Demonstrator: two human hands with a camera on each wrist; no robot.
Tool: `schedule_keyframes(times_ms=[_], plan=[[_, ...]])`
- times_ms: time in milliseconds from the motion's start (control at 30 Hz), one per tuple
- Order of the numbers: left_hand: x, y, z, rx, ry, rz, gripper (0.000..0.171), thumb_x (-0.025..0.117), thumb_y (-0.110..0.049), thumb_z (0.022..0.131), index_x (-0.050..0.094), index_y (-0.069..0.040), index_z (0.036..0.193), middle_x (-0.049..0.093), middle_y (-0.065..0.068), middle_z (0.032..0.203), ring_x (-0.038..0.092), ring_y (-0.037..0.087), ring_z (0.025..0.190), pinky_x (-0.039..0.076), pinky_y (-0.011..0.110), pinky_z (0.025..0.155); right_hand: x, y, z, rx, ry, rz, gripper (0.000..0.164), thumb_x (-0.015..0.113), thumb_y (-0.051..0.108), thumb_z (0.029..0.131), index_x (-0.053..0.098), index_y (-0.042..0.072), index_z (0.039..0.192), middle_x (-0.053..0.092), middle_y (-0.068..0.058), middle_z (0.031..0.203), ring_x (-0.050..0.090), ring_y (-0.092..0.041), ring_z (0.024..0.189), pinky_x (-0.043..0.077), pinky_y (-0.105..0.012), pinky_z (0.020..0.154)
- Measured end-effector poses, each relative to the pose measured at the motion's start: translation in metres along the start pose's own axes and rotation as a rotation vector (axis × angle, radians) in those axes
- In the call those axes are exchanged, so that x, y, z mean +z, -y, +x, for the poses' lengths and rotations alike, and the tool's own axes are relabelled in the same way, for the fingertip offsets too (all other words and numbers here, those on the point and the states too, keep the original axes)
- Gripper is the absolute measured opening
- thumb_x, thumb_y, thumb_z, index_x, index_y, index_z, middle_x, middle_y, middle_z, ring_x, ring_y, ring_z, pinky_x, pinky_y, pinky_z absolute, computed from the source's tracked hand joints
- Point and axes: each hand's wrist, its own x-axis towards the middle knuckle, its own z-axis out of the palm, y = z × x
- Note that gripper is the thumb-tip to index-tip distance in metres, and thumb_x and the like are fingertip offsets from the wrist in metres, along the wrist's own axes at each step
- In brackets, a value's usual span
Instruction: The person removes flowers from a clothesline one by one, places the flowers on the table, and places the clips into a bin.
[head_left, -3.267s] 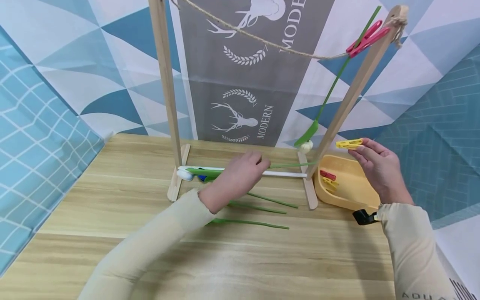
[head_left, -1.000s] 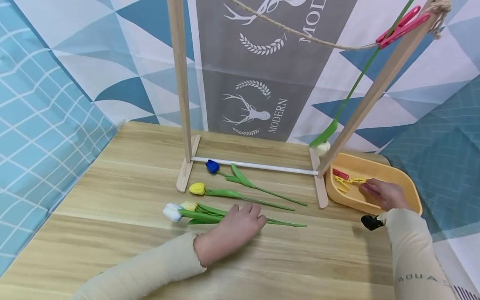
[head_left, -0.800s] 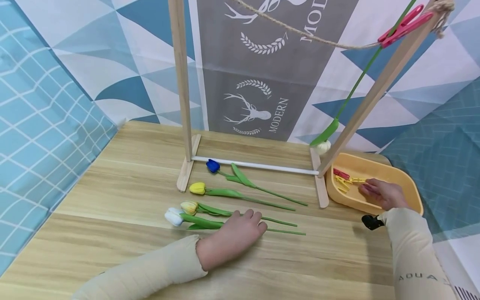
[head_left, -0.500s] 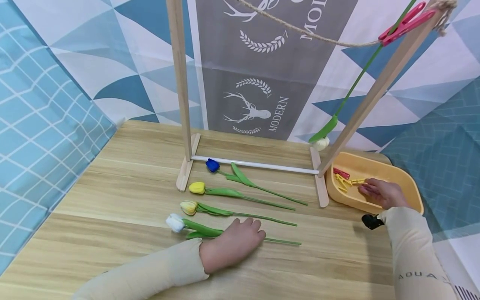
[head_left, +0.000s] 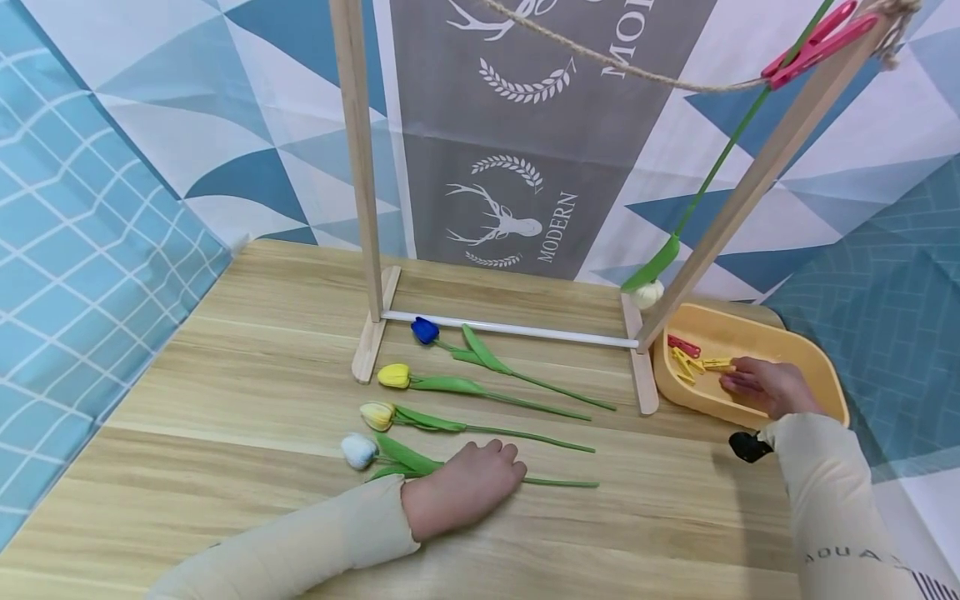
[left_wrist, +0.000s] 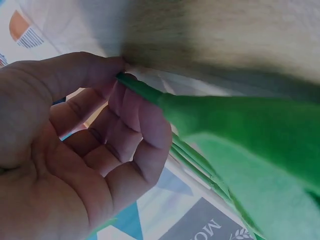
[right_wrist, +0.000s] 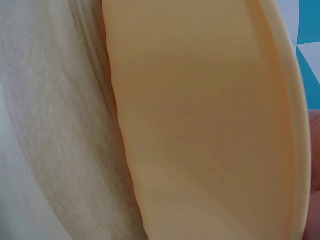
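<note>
My left hand (head_left: 468,487) pinches the green stem of an artificial white tulip (head_left: 359,451) low over the table. In the left wrist view, thumb and fingers (left_wrist: 145,120) meet on that stem beside a broad leaf (left_wrist: 240,135). My right hand (head_left: 772,387) is inside the yellow basin (head_left: 813,354), a yellow clothespin (head_left: 718,364) at its fingertips. Several other yellow clothespins (head_left: 684,364) and a red clothespin (head_left: 683,346) lie there. In the right wrist view the basin's wall (right_wrist: 205,115) hides most of the hand.
A blue tulip (head_left: 425,331), a yellow tulip (head_left: 394,376) and a pale yellow tulip (head_left: 377,415) lie in rows. Behind stands a wooden frame (head_left: 358,167) with a rope (head_left: 600,60). A pink clothespin (head_left: 813,50) holds a hanging white tulip (head_left: 647,294) there.
My left hand has come from the frame's bar toward the front, setting the white tulip apart from the pale yellow one. The right hand has lowered into the basin with the yellow clothespin.
</note>
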Motion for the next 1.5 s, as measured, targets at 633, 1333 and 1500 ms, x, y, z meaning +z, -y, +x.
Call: schedule_keyframes(times_ms=[633, 1333, 1500], plan=[[-0.003, 0.006, -0.003, -0.016, 0.045, -0.124, 0.010, 0.059, -0.010, 0.087, 0.063, -0.018, 0.091, 0.058, -0.002, 0.084, 0.055, 0.011, 0.074, 0.043, 0.024, 0.049, 0.016, 0.011, -0.038, -0.337, -0.227, -0.478, 0.070, 0.040, 0.046, 0.096, 0.027, -0.003, 0.144, 0.042, -0.024, 0.134, 0.061, 0.006, 0.071, 0.056, -0.024, 0.073], [-0.078, 0.077, 0.023, -0.167, -0.285, -0.557, 0.027, 0.060, -0.017, 0.090, 0.061, -0.004, 0.114, 0.062, 0.007, 0.099, 0.061, 0.017, 0.083, 0.052, 0.029, 0.073, 0.086, 0.069, -0.119, -0.769, -0.371, -0.343, 0.039, 0.055, 0.049, 0.088, 0.059, 0.018, 0.111, 0.062, 0.017, 0.087, 0.063, 0.003, 0.075, 0.050, -0.009, 0.069], [-0.108, 0.093, 0.037, -0.213, -0.396, -0.644, 0.027, 0.059, -0.015, 0.090, 0.060, -0.003, 0.115, 0.062, 0.010, 0.101, 0.061, 0.021, 0.090, 0.052, 0.033, 0.078, 0.101, 0.090, -0.136, -0.918, -0.313, -0.221, 0.035, 0.062, 0.043, 0.085, 0.062, 0.016, 0.108, 0.064, 0.011, 0.088, 0.064, -0.001, 0.075, 0.049, -0.007, 0.071]])
